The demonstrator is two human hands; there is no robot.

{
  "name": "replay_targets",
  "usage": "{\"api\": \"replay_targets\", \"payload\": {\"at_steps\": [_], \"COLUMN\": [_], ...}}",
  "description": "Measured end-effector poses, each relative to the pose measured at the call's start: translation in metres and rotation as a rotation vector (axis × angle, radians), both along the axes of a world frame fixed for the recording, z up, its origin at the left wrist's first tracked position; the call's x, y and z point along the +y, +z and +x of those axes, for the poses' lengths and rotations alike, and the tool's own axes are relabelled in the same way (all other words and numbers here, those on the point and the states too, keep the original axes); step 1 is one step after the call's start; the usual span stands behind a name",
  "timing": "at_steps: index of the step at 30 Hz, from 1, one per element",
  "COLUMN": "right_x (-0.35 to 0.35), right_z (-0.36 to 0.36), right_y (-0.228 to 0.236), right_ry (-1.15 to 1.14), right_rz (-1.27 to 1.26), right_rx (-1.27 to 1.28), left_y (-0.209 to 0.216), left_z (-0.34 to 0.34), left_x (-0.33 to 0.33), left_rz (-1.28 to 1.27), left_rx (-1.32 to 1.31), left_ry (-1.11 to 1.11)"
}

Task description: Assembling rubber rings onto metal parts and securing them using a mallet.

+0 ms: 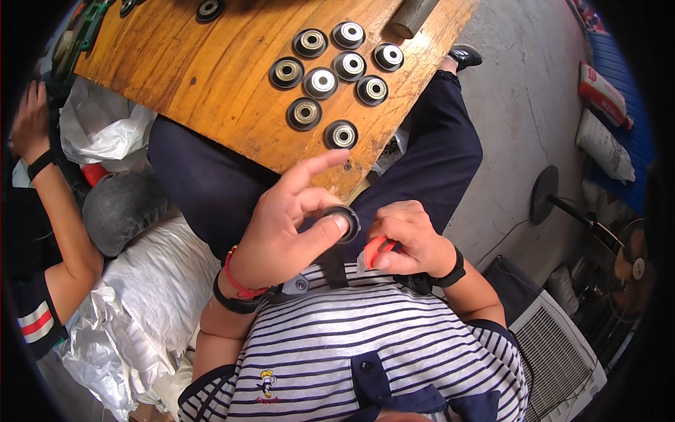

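Note:
My left hand [281, 218] pinches a black round wheel [351, 217] between thumb and fingers, with the index finger stretched out toward the table edge. Beside it, my right hand [416, 238] is closed around a small red tool [373, 250]; its exact kind is hard to make out, and a clear, shiny bit shows at its lower end. The wheel and the red tool are close together but apart, above my lap. Nearest to my left hand on the wooden table [211, 91] lies a black wheel with a metal bearing [341, 135] in its middle.
Several similar bearing wheels [320, 83] cluster on the table, and one wheel [209, 10] lies farther left. A dark cylinder [413, 17] is at the table's far right. To my left are a co-worker's arm [67, 211] and white sacks [151, 288]; a fan [627, 260] stands right.

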State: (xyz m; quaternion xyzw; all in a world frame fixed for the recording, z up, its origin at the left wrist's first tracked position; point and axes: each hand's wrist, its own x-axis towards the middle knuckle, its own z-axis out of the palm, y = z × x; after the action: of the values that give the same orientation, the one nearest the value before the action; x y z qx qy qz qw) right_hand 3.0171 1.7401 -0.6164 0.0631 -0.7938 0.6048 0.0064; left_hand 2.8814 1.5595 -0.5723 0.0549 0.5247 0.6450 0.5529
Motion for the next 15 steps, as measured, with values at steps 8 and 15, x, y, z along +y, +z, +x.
{"api": "replay_targets", "payload": {"at_steps": [8, 15], "right_x": [0.005, 0.013], "right_z": [-0.014, -0.024], "right_y": [0.010, 0.010], "right_ry": [-0.193, -0.103], "right_rz": [0.037, 0.144], "right_rx": [-0.050, -0.017], "left_y": [-0.001, -0.007], "left_z": [-0.002, -0.002], "left_x": [-0.005, -0.007], "left_rz": [0.041, 0.113], "left_rx": [0.185, 0.250], "left_ry": [-0.126, -0.169]}}
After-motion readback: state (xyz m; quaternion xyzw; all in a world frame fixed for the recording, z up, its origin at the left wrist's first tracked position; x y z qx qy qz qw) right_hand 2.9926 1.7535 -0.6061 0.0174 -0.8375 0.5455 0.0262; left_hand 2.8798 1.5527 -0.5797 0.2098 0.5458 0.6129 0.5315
